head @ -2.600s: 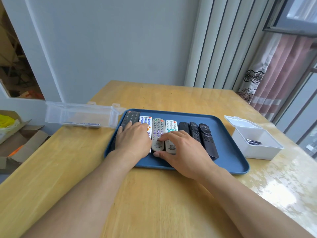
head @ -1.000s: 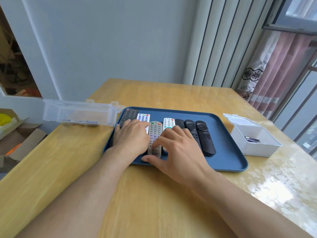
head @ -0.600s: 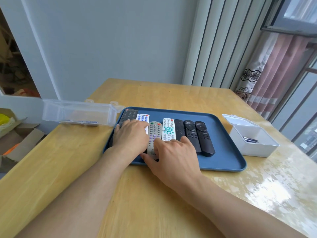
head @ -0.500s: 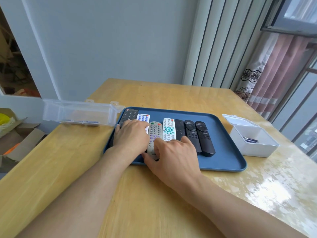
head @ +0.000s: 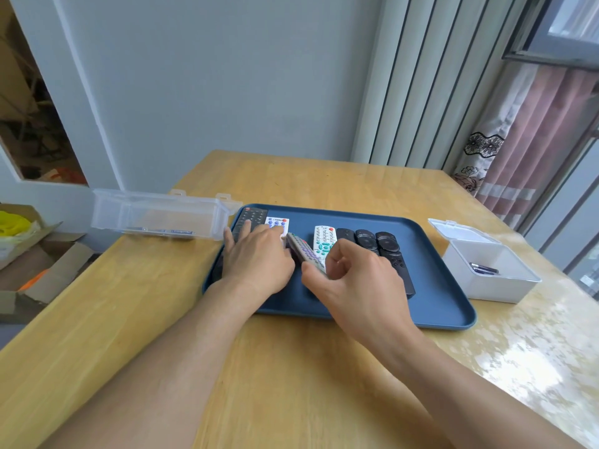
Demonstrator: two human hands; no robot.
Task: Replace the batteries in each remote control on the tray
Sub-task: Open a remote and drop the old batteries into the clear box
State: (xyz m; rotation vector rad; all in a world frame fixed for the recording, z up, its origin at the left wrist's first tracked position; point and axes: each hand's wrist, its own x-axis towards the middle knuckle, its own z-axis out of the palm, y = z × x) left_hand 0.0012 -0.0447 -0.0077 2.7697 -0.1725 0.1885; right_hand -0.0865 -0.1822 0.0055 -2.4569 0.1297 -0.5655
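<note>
The grey remote is above the blue tray, near its middle-left part, and it is tilted: the far end with a red button points away and to the left, the near end comes toward the person and to the right. So its long axis is diagonal, while the other remotes lie straight, with their long axes going away from the person. The right hand holds its near end, with thumb and curled fingers pinching around it. The left hand lies flat with fingers nearly straight on the white remote with blue buttons and on the black remote at the far left; its fingertips are just beside the grey remote.

Half a second ago the grey remote was lying flat in the row, parallel with the others, and the right hand was covering its near end; now that remote is lifted out and turned, and a bare gap of tray shows in its place. The left hand has stayed in the same place.

To the right of the gap there is a white remote with teal buttons, then three black remotes with smooth rounded tops, touching side by side. The tray is matte plastic with a raised rim and rounded corners. It stands on a wooden table with visible grain, shiny at the right. Left of the tray is a long clear plastic box; right of it is a white box with open lid and some dark batteries inside
</note>
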